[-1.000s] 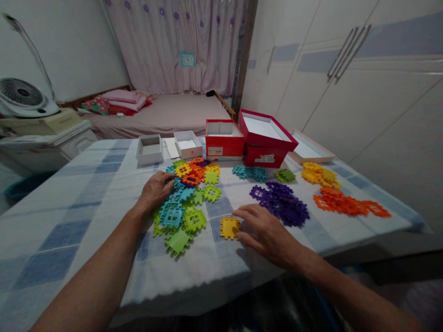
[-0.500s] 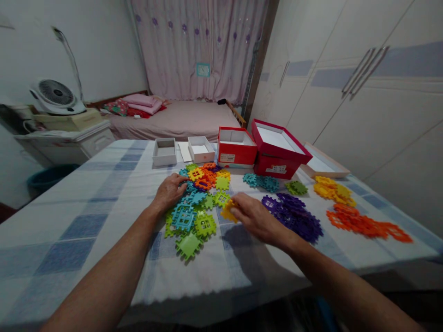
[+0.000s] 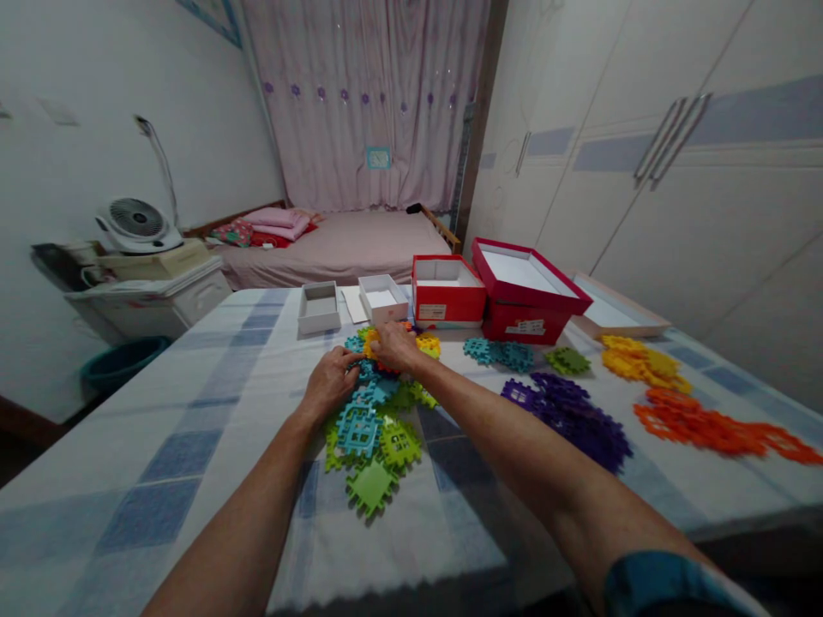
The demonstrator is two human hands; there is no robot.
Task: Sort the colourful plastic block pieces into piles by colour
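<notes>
A mixed pile of notched, interlocking plastic tiles lies in front of me, with a teal tile (image 3: 360, 428) and a green tile (image 3: 373, 487) at its near end. My left hand (image 3: 329, 383) is at the pile's left side, fingers curled against its edge; what they grip, if anything, is hidden. Over the far part of the pile, my right hand (image 3: 393, 347) has its fingers closed at a yellow tile (image 3: 370, 343). The back of that hand hides the tiles beneath it.
Sorted tiles lie to the right: teal (image 3: 498, 353), green (image 3: 568, 360), purple (image 3: 572, 420), yellow (image 3: 645, 364) and orange (image 3: 713, 424). Behind the pile stand a grey-white box (image 3: 320, 319), a white box (image 3: 386, 308), a red box (image 3: 448, 304) and a dark red box (image 3: 524, 321).
My right hand, which held a yellow tile right of the pile, has moved left and forward onto the pile's far part. My left hand stays by the pile's left edge. The camera view has shifted.
</notes>
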